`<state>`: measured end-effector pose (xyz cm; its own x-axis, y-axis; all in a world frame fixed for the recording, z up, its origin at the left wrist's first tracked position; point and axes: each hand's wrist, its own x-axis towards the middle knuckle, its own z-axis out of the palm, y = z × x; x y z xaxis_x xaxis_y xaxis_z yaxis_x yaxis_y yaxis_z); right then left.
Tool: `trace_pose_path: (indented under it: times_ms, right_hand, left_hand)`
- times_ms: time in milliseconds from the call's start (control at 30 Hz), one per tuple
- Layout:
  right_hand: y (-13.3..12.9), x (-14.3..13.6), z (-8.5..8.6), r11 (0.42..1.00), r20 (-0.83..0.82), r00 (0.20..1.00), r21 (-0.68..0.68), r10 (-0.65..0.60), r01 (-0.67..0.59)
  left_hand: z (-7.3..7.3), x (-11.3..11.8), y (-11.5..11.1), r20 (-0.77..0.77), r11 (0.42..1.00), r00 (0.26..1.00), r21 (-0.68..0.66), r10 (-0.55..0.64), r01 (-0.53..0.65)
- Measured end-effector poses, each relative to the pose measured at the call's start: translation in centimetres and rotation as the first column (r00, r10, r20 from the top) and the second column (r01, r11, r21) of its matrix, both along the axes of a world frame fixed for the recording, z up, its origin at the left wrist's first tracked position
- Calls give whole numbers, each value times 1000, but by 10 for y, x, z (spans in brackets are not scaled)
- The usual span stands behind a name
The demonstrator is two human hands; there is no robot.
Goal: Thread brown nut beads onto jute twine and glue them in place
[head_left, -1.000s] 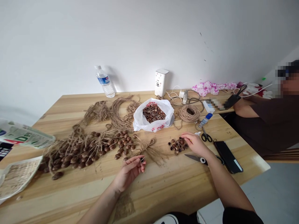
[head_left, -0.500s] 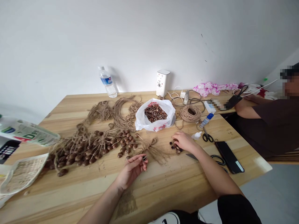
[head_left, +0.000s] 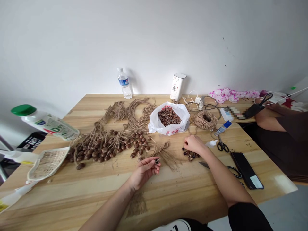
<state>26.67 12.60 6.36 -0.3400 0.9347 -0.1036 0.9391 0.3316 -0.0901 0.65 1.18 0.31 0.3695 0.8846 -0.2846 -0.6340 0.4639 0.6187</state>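
Note:
Between the thumb and fingers of my left hand [head_left: 146,170] is a small dark nut shell [head_left: 157,161]. My right hand [head_left: 193,143] is closed at the back edge of a small pile of shell pieces [head_left: 191,155]; whether it pinches one is hidden. A knotted bundle of twine strands [head_left: 166,154] lies between the hands. Behind it stands a white plastic bag [head_left: 154,123] full of brown shell pieces. To the left, several whole brown nuts [head_left: 90,152] lie with twine attached, beside loose round nuts [head_left: 141,142].
A ball of twine [head_left: 205,119], a blue-capped glue bottle [head_left: 222,128], scissors [head_left: 223,146] and a phone [head_left: 246,170] lie right. Larger scissors [head_left: 234,172] are under my right forearm. A water bottle [head_left: 124,84], woven tray [head_left: 48,163] and a person's arm [head_left: 269,120] also show.
The view has swung left, so everything sits further right in the picture. My right hand has drawn its fingers in and lifted slightly off the shell pile. My left hand keeps its hold.

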Motion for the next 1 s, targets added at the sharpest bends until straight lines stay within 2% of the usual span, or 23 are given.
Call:
trace_pose_path:
  times_ms: [167, 233, 267, 300, 333, 400, 433, 500, 567, 667, 733, 800, 900, 933, 1000]
  right_hand:
    - [2, -2, 4, 999, -142, 989, -24, -48, 45]
    - [-3, -6, 7, 996, -285, 957, -83, -50, 27]
    - [-8, -9, 8, 989, -408, 911, -146, -64, 4]
    - [-13, -13, 9, 970, -565, 818, -239, -107, -38]
    - [-19, -19, 10, 936, -710, 681, -336, -180, -103]
    - [-31, -32, 11, 852, -835, 443, -463, -327, -245]
    - [-37, -40, 10, 815, -846, 370, -500, -385, -295]
    - [-46, -53, 7, 747, -832, 275, -554, -482, -367]
    - [-51, -64, 1, 703, -813, 214, -577, -541, -415]
    - [-56, -71, -7, 696, -818, 197, -567, -541, -440]
    - [-59, -72, -12, 728, -842, 232, -538, -487, -425]
    - [-61, -71, -15, 803, -881, 295, -463, -370, -376]
    - [-66, -72, -16, 925, -914, 406, -172, -22, -339]
    - [-67, -73, -17, 934, -898, 424, -40, 122, -354]
    - [-69, -74, -17, 899, -825, 435, 183, 361, -399]
  left_hand:
    - [1, 0, 0, 4, 1000, 1000, -3, 3, -3]
    - [1, 0, 1, 10, 1000, 1000, -4, 2, -2]
    - [1, 0, 1, 16, 1000, 1000, -5, 0, 0]
    - [1, 0, 1, 22, 1000, 1000, -5, -1, 1]
    - [0, 0, 1, 29, 1000, 1000, -5, 0, 0]
    - [0, 0, 1, 36, 1000, 999, 1, 3, -3]
    - [0, -1, 1, 36, 1000, 999, 4, 5, -5]
    - [1, -1, 0, 36, 1000, 999, 5, 5, -5]
    - [2, -1, 1, 39, 1000, 999, -1, 5, -5]
    - [2, -1, 2, 45, 1000, 999, -12, 8, -7]
    - [2, -1, 3, 48, 1000, 999, -14, 9, -9]
    - [1, -2, 3, 49, 1000, 999, -15, 10, -9]
    - [1, -3, 3, 53, 1000, 998, -16, 16, -15]
    - [1, -3, 3, 56, 1000, 998, -18, 20, -19]
    - [1, -2, 3, 61, 999, 998, -23, 28, -27]
